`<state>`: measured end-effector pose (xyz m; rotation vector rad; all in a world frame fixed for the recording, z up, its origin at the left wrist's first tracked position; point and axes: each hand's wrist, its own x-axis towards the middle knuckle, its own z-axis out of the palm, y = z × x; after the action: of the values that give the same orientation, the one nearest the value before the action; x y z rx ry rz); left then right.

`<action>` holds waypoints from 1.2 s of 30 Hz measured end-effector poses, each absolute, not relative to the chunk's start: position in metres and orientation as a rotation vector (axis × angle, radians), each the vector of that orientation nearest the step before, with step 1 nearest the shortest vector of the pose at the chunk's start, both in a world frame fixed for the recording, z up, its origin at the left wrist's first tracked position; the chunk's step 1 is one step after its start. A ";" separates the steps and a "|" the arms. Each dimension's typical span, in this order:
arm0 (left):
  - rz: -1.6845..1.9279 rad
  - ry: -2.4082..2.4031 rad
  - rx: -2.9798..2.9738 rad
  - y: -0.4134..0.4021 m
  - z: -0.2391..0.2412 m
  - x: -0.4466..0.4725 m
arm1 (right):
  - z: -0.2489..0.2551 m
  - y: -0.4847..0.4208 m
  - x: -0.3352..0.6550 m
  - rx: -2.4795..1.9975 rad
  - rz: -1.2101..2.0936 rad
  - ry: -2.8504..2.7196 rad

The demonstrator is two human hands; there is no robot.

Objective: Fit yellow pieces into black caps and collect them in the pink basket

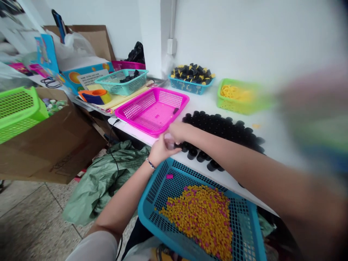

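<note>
My left hand (160,150), with a bracelet at the wrist, is curled at the front edge of the table. My right hand (178,131) meets it fingertip to fingertip, its fingers bent inward. Whatever the two hands pinch between them is too small or hidden to make out. Just right of them stand several rows of black cylindrical caps (217,125) on the white table. Directly behind is a pink basket (127,121) with a small dark piece in it. Below my arms, a blue basket (146,206) carries a heap of small yellow and pink pieces (201,217).
At the back sit a blue basket (187,86) of black-and-yellow pieces and a green basket (223,105) of yellow pieces. A teal basket (130,87) and an orange-and-blue holder (95,97) are on the left. A cardboard box (54,145) and green sheeting (92,195) lie beside the table. Blurred shapes fill the right.
</note>
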<state>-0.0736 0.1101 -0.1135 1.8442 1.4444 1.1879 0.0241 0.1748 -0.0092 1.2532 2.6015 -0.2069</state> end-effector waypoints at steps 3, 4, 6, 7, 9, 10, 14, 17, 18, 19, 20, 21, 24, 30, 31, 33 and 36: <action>1.182 1.455 1.848 0.110 -0.113 -0.074 | -0.007 0.174 0.026 1.263 -0.233 2.623; 1.180 1.465 1.849 0.110 -0.114 -0.074 | -0.007 0.175 0.028 1.265 -0.252 2.631; 1.183 1.486 1.851 0.109 -0.115 -0.074 | -0.003 0.176 0.034 1.267 -0.300 2.646; 1.189 1.494 1.856 0.109 -0.115 -0.074 | 0.000 0.176 0.039 1.275 -0.324 2.656; 1.197 1.498 1.896 0.108 -0.114 -0.074 | 0.010 0.175 0.050 1.305 -0.350 2.695; 1.190 1.494 1.936 0.107 -0.113 -0.074 | 0.017 0.172 0.057 1.349 -0.350 2.738; 1.145 1.439 2.162 0.106 -0.108 -0.075 | 0.050 0.131 0.091 1.741 -0.427 3.086; 1.126 1.409 2.279 0.105 -0.107 -0.076 | 0.064 0.076 0.120 1.863 -0.460 3.213; 1.118 1.401 2.304 0.105 -0.107 -0.076 | 0.063 0.057 0.130 1.846 -0.521 3.211; 1.115 1.386 2.324 0.105 -0.107 -0.076 | 0.060 0.038 0.140 1.821 -0.601 3.198; 1.122 1.363 2.341 0.105 -0.107 -0.076 | 0.053 0.020 0.149 1.808 -0.684 3.166; 1.133 1.330 2.358 0.106 -0.108 -0.076 | 0.044 0.005 0.158 1.831 -0.781 3.100; 1.160 1.250 2.390 0.106 -0.108 -0.075 | 0.002 -0.033 0.179 1.931 -1.034 2.886; 1.147 1.247 2.418 0.107 -0.107 -0.073 | -0.103 -0.088 0.195 1.728 -1.250 2.546; 1.149 1.250 2.421 0.107 -0.107 -0.073 | -0.116 -0.094 0.199 1.646 -1.194 2.530; 1.156 1.249 2.431 0.107 -0.107 -0.072 | -0.133 -0.105 0.207 1.571 -1.039 2.498; 1.160 1.252 2.445 0.105 -0.107 -0.071 | -0.134 -0.109 0.218 1.562 -0.934 2.519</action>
<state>-0.0711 0.1052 -0.1066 2.4452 1.2521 1.1599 0.2185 -0.1088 -0.1345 1.5615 2.5185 -0.9335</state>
